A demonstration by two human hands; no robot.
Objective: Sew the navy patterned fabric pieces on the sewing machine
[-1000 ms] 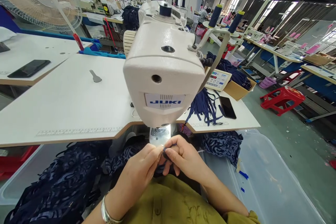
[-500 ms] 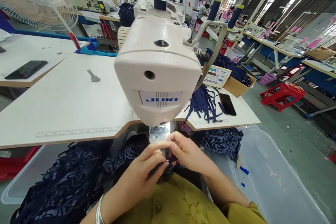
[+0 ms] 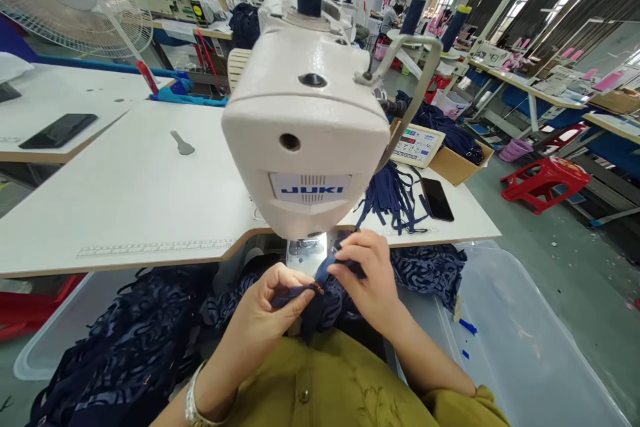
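Between my hands, just in front of the white sewing machine (image 3: 305, 127), is a navy fabric strap (image 3: 324, 269). My left hand (image 3: 273, 303) pinches it between thumb and forefinger, beside a small reddish ring or slider (image 3: 317, 287). Higher up and to the right, my right hand (image 3: 367, 273) grips the strap's other part with thumb and fingers, near a small shiny piece that I cannot make out. Below hangs navy patterned cloth (image 3: 333, 307), partly hidden by my hands. The machine's lit needle plate (image 3: 306, 252) lies just beyond.
A heap of patterned garments (image 3: 130, 340) lies at left. Navy straps (image 3: 387, 197), a phone (image 3: 437, 199) and a control panel (image 3: 417, 145) are on the table's right. A clear plastic bin (image 3: 525, 333) sits below. A flat grey tool (image 3: 182, 143) lies on the left tabletop.
My right hand has moved up and to the right, drawing the strap out from my left hand. The hands are farther apart and more of the strap and reddish ring shows.
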